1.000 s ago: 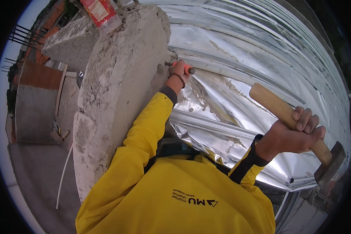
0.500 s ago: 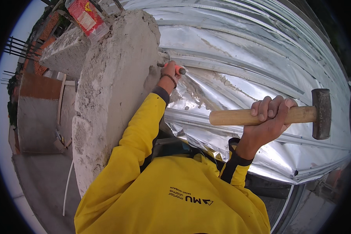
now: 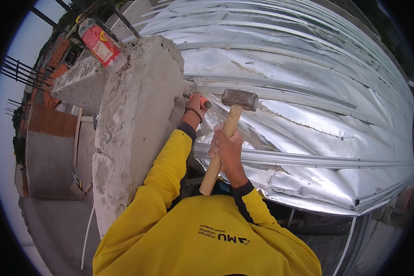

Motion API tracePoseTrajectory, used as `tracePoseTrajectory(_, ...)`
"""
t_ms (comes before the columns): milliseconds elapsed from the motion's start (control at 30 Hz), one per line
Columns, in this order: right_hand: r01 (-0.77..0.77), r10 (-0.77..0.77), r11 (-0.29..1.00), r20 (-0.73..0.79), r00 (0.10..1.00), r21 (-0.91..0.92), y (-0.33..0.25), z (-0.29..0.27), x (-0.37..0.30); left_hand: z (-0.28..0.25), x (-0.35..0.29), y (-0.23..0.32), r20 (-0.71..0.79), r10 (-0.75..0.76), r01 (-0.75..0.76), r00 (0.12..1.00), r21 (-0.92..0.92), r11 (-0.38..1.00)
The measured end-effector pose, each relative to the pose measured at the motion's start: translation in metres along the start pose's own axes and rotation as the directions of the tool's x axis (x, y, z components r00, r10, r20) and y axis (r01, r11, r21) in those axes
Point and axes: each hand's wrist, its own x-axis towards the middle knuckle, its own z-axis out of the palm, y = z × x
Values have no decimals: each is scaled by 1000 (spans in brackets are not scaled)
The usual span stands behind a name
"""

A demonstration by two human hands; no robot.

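My left hand point(image 3: 196, 108) is wrapped round the orange grip of a chisel point(image 3: 204, 101), close against the side of the rough concrete wall point(image 3: 133, 101). The chisel's dark butt end points right, and its tip is hard to see beside the wall. My right hand point(image 3: 228, 148) grips the wooden handle of a club hammer point(image 3: 233, 118). The hammer's dark steel head is up and slightly to the right of the chisel's butt, with a small gap between them.
Silver foil sheeting point(image 3: 299, 133) crossed by metal battens point(image 3: 308, 159) spreads to the right of the wall. On the wall's far end a clear plastic bottle point(image 3: 101, 45) with a red label leans by dark bars. Lower ground with a grey wall point(image 3: 50, 156) lies left.
The hammer has swung left from the far right toward the chisel, turning from level to head-up. My left hand still holds the chisel at the wall; the view has shifted slightly.
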Motion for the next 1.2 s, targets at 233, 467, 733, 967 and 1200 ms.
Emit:
tracePoseTrajectory(233, 865, -823, 495, -277, 496, 76, -167, -13, -36, 16, -4, 3, -23, -67, 66, 997, -61, 996)
tracePoseTrajectory(467, 181, -199, 975, -150, 968, -129, 28, 1, 18, 28, 0, 0, -13, -30, 27, 999, -203, 979)
tracePoseTrajectory(733, -81, 77, 992, -42, 996, -99, 37, -44, 8, 8, -26, 0, -31, 32, -30, 999, 82, 996)
tracePoseTrajectory(967, 160, -161, 987, -85, 983, -21, -18, -53, -13, 41, -82, -8, -5, 214, -213, 977, 70, 974)
tracePoseTrajectory(1200, 583, -553, 799, -204, 808, 147, -116, -45, -53, 50, -86, 3, -38, 206, -203, 978, 70, 977)
